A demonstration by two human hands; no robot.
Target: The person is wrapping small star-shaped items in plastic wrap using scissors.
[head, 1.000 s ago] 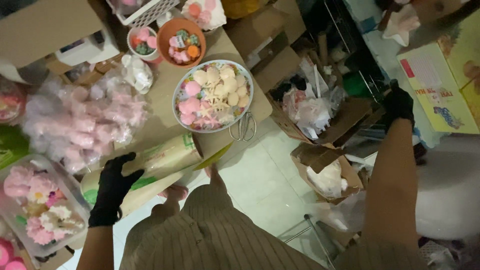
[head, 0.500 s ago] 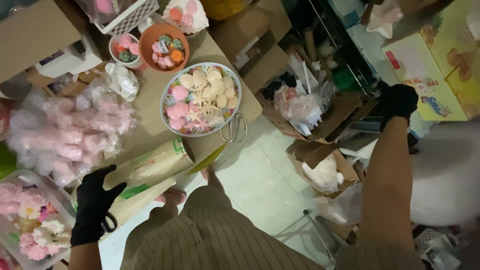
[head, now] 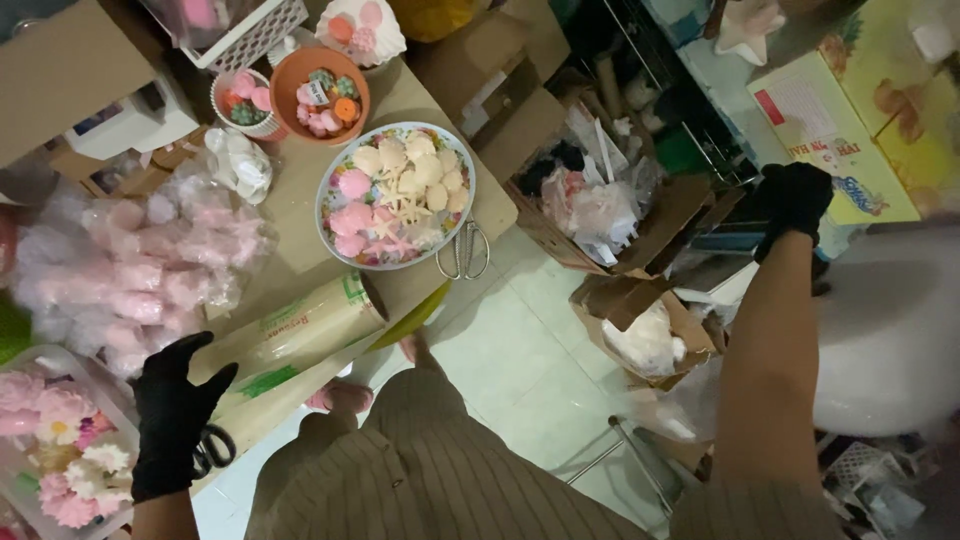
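Head view shows my table (head: 300, 215) crowded with a heap of pink wrapped bundles (head: 150, 270), a flowered plate (head: 395, 195) of pale and pink shell shapes, and a plastic-wrapped roll (head: 290, 345) at the near edge. My gloved left hand (head: 175, 415) hovers spread, grip open and holding nothing, just above black-handled scissors (head: 212, 450) beside the roll. My right hand (head: 795, 200) reaches far off toward cardboard boxes (head: 650, 250); I cannot tell its grip. I judge that a steady, low left hand would keep the bundles undisturbed.
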